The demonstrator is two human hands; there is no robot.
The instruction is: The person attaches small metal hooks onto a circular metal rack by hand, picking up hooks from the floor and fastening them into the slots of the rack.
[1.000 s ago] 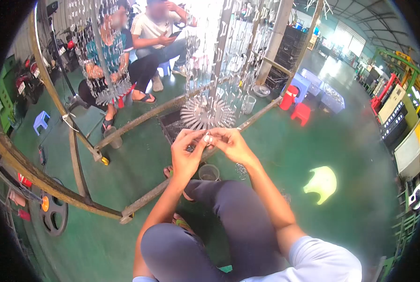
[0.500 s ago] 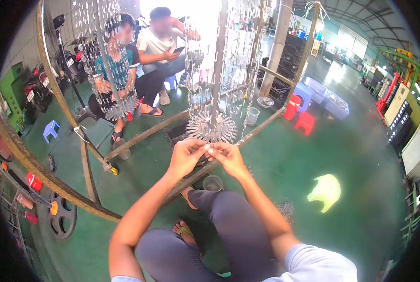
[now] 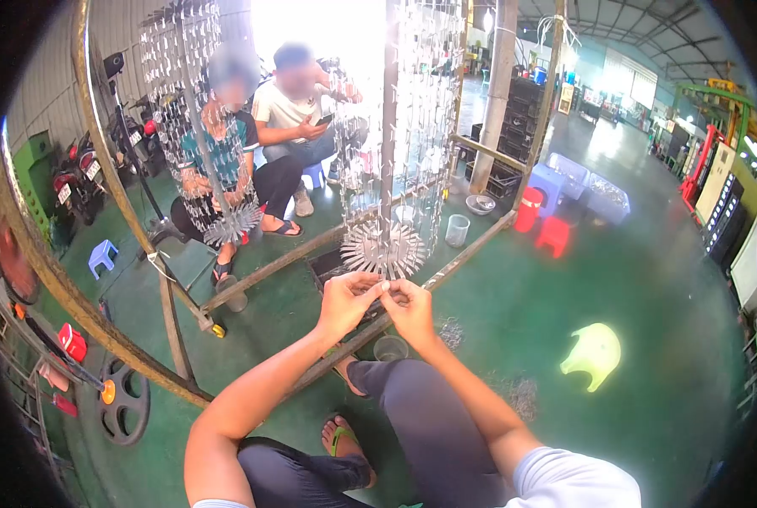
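Observation:
My left hand (image 3: 348, 305) and my right hand (image 3: 410, 310) meet in front of me, thumbs and fingertips pinched together. Whatever is between them is too small to make out. Just beyond my fingertips is a ring of flat metal pieces (image 3: 384, 251) fanned out around the foot of an upright pole (image 3: 388, 144). Strands of small shiny metal pieces (image 3: 429, 135) hang around that pole. Below my hands, near my knee, a clear plastic cup (image 3: 390, 348) stands on the floor.
A metal frame (image 3: 471, 256) surrounds the hanging strands. Two people sit beyond it, one by a second hanging rack (image 3: 226, 222), the other holding a phone (image 3: 324, 120). A yellow stool (image 3: 597, 356), red stool (image 3: 553, 235) and blue bins (image 3: 607, 200) stand to the right. Small metal pieces (image 3: 520, 398) lie on the floor.
The view has shifted slightly, so the surroundings sit lower in the picture. My hands stay pinched together, still close to the fanned metal ring.

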